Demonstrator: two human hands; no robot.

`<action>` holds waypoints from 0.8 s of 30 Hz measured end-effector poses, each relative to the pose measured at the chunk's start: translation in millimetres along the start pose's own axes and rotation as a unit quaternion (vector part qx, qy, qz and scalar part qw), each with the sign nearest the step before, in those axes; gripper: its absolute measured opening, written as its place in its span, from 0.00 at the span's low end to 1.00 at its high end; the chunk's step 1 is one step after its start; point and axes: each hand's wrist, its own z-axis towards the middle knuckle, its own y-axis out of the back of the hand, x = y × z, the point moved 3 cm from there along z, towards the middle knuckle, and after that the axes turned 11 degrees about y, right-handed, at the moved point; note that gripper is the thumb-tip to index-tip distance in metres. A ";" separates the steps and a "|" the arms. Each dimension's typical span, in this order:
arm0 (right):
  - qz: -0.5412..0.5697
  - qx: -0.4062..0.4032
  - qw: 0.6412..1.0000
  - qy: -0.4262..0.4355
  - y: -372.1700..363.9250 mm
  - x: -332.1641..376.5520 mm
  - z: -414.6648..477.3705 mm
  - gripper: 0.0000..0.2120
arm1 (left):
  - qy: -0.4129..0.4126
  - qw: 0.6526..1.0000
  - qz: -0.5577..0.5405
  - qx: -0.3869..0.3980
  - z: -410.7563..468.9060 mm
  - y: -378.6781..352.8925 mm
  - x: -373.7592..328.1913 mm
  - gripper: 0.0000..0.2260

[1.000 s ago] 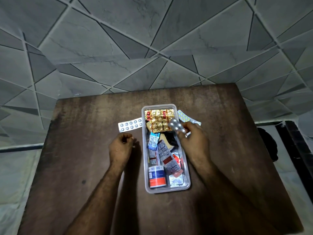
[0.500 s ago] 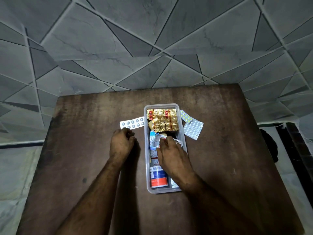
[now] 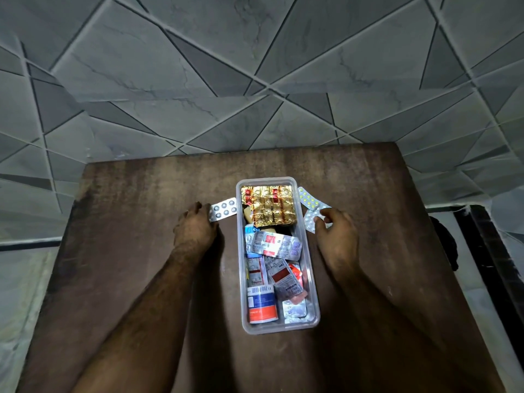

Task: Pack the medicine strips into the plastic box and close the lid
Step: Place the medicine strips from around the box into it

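A clear plastic box (image 3: 314, 290) stands open in the middle of the brown table, filled with several medicine strips; a gold foil strip (image 3: 269, 205) lies at its far end. My left hand (image 3: 195, 231) rests left of the box, fingertips touching a silver blister strip (image 3: 224, 209) that lies flat on the table. My right hand (image 3: 336, 236) is right of the box, thumb and fingers closing on a white blister strip (image 3: 310, 219). A strip with yellow pills (image 3: 307, 197) lies just beyond it. No lid is in view.
The brown wooden table (image 3: 136, 279) stands against a grey wall of triangular tiles (image 3: 255, 80). Its right edge drops to a light floor with a dark object (image 3: 445, 242) beside it.
My right hand left the strip it carried inside the box and moved out to the right onto the white strip. My left hand slid forward to the silver strip.
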 end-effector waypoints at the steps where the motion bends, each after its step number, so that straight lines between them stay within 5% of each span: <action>1: -0.018 0.007 1.000 -0.019 -0.2 -8.7 4.0 0.15 | 0.003 1.000 -0.006 -0.003 0.1 0.1 0.5 0.21; 16: 0.013 0.032 0.986 -0.166 -17.3 -37.8 22.2 0.29 | 0.114 0.972 -0.203 -0.007 -14.5 7.8 27.2 0.13; 24: 0.108 0.067 0.959 -0.254 -15.0 -37.3 26.4 0.21 | 0.177 0.944 -0.279 0.007 -46.0 -3.6 53.5 0.10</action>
